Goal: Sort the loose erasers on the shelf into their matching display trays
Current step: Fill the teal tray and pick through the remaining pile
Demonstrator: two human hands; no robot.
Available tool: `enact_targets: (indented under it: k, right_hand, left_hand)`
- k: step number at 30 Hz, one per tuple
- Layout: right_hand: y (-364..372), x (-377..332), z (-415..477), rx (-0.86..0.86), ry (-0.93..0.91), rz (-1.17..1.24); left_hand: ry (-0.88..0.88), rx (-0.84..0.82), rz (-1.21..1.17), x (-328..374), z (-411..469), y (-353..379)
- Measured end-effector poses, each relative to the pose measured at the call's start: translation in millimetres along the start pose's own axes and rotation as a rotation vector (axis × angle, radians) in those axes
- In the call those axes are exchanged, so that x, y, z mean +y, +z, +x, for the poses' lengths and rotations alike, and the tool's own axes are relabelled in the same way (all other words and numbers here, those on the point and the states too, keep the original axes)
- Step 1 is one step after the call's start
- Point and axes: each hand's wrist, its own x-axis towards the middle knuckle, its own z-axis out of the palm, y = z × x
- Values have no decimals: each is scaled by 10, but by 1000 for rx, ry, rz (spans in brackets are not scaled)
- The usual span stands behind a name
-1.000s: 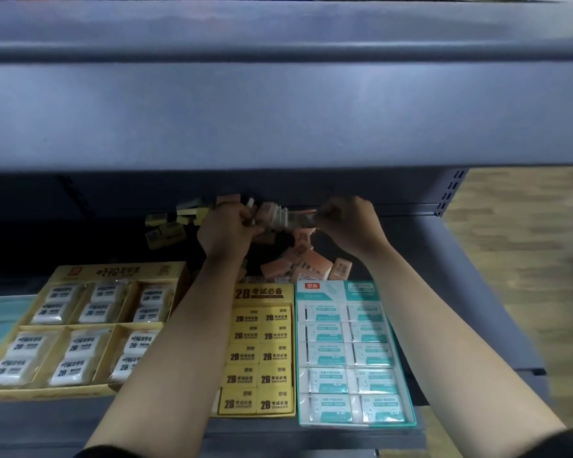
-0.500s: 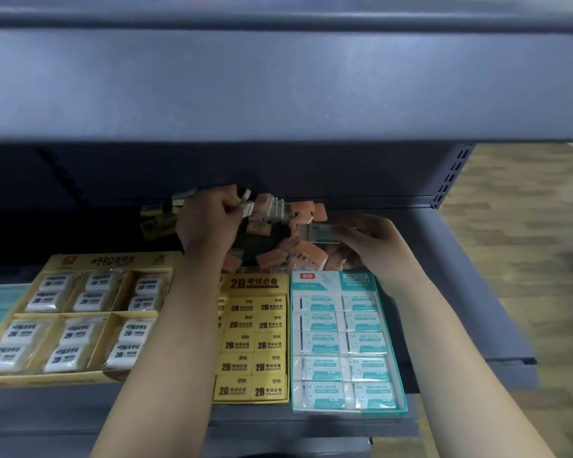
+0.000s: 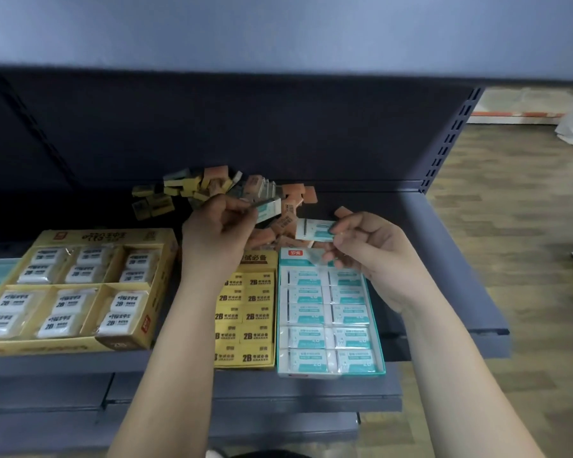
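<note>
Fingers (image 3: 344, 223) of the right hand (image 3: 374, 256) pinched a teal eraser (image 3: 313, 229) above the teal tray (image 3: 311, 375); the left hand (image 3: 215, 239) gripped a stack of erasers (image 3: 268, 209) near the loose pile (image 3: 186, 190) on the shelf (image 3: 444, 259).

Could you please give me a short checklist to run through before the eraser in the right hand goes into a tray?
1. Right hand pinches the teal-and-white eraser firmly in its fingers: ok.
2. Eraser print matches the teal tray: ok.
3. Free slot in that tray: cannot tell; the visible rows look filled and the hand hides part of the back.
4. Eraser is above the tray's back end, with nothing between them: ok.
5. Left hand grips its spare erasers clear of the tray: ok.
</note>
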Motion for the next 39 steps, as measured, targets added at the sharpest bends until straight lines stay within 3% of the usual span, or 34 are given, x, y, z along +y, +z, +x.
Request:
enact_targets:
  k: [15, 23, 39]
  right_hand:
    - [-27, -34, -347, -117, 57, -121]
    - [112, 1, -450, -296, 255, -457]
    - [303, 3, -501, -159, 333, -722]
  left_hand:
    - [-49, -11, -9, -2, -386, 84]
    - [-39, 32, 16, -12, -484, 44]
    - [-153, 4, -173, -47, -542, -13]
